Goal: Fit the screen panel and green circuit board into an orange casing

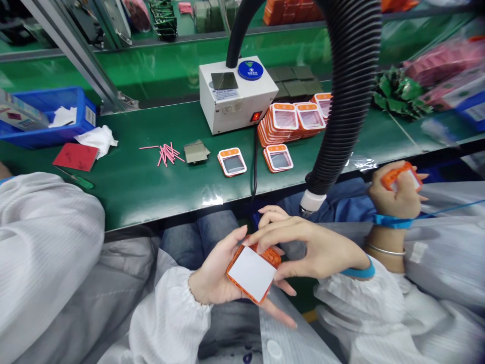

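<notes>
An orange frame (271, 257) with a white rectangular sheet (253, 273) in it is held over my lap, tilted. My left hand (223, 275) supports it from below and the left side, with the thumb at its upper left edge. From the right, my right hand (299, 242) grips the frame's upper and right edges with its fingertips. On the green table in front lie a few orange-and-white framed pieces with dark windows (232, 163), and another small stack (279, 158) sits to their right.
A black ribbed hose (350, 91) with a white nozzle hangs near my right hand. Behind stands a white box (235, 101). Pink strips (168, 154) lie at left. A co-worker's hand (396, 192) holds an orange piece at right; another person's sleeve (49, 253) is at left.
</notes>
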### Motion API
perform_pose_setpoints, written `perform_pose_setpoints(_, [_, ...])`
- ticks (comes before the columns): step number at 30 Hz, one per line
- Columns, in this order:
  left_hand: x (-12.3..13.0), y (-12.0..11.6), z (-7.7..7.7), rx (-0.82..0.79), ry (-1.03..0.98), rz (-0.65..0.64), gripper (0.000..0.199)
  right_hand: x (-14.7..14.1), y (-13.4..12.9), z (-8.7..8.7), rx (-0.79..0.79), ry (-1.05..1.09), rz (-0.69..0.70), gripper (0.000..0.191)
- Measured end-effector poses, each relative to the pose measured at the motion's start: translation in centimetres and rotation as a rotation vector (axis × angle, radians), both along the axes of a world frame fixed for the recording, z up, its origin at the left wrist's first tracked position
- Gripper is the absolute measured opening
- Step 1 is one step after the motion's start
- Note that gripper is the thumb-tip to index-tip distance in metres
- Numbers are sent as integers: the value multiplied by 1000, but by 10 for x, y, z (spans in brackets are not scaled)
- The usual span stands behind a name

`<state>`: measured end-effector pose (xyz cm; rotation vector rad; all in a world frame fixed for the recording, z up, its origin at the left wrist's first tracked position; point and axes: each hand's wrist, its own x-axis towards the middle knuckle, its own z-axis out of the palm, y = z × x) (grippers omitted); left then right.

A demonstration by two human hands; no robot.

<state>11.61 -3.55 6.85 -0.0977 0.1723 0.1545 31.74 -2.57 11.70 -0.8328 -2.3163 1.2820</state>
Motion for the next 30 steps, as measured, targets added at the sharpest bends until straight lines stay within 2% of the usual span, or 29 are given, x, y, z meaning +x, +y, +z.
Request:
perform_pose_setpoints(9, [5,-2,3,130,-31,153,44,-10,-6,9,88,-87,-71,41])
perform_pose_setpoints(13, [5,-3,5,211,49,255,34,-18,-14,12,157,-167,-151,24])
perform_pose_setpoints(16, [3,-4,6,298,72,318,41,-23,-20,11,251,-144,-230,26])
perform_pose_setpoints(19, [-2,-6,7,360,122,382,38,-25,-27,8,338,-38,-302,35])
perform_pose_setpoints(21, [-4,-6,9,441,126,410,36,-28,-32,4,334,106,-394,38])
perform_pose_setpoints(23, [-6,-5,12,495,76,430,36,-34,-38,1,263,287,-552,41])
perform_pose_setpoints(26, [-6,-1,17,444,16,464,27,-46,-45,-7,107,535,-776,41])
perform_pose_setpoints(30, [-6,2,17,397,53,479,32,-59,-48,-20,-72,751,-873,36])
